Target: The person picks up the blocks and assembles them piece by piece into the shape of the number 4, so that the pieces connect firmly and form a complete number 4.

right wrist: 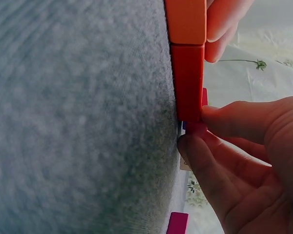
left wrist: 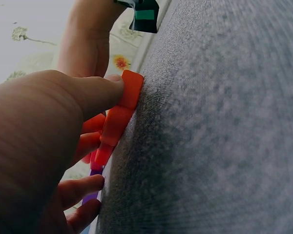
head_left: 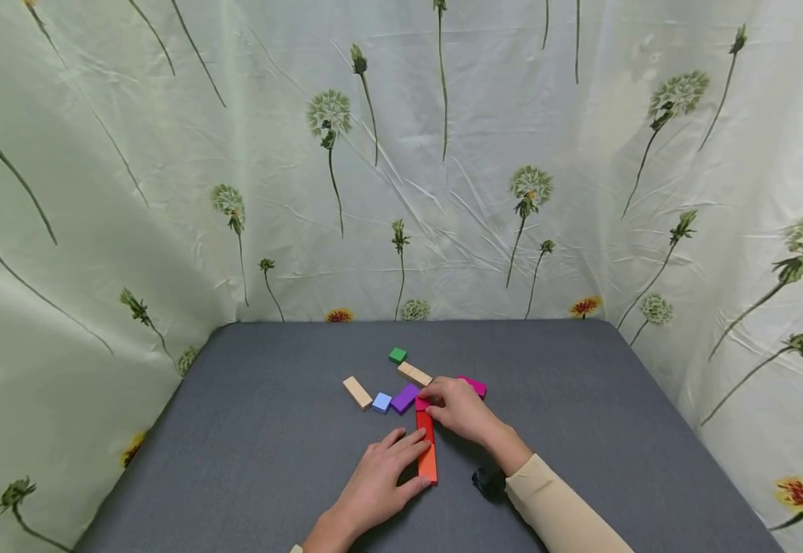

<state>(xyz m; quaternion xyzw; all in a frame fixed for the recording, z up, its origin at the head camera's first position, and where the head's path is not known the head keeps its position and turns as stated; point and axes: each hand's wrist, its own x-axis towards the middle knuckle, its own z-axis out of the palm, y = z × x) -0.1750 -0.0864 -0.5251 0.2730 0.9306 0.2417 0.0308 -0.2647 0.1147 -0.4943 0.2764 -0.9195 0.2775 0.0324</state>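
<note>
An orange block (head_left: pixel 428 465) and a red block (head_left: pixel 425 427) lie end to end in a line on the table. My left hand (head_left: pixel 384 476) rests along their left side, its thumb at the near end of the orange block and its fingertips by the red one. At the far end of the line, my right hand (head_left: pixel 462 411) pinches a small pink-red block (head_left: pixel 421 403) between thumb and fingers. In the right wrist view that pink-red block (right wrist: pixel 196 128) sits right at the end of the red block (right wrist: pixel 188 83), partly hidden by the fingertips.
Beyond the line lie a purple block (head_left: pixel 404 399), a light-blue cube (head_left: pixel 382 402), two plain wooden blocks (head_left: pixel 357 392) and a green block (head_left: pixel 398 355). A magenta block (head_left: pixel 477 386) shows behind my right hand. A flower-patterned curtain (head_left: pixel 374 192) surrounds the dark grey table (head_left: pixel 256 445).
</note>
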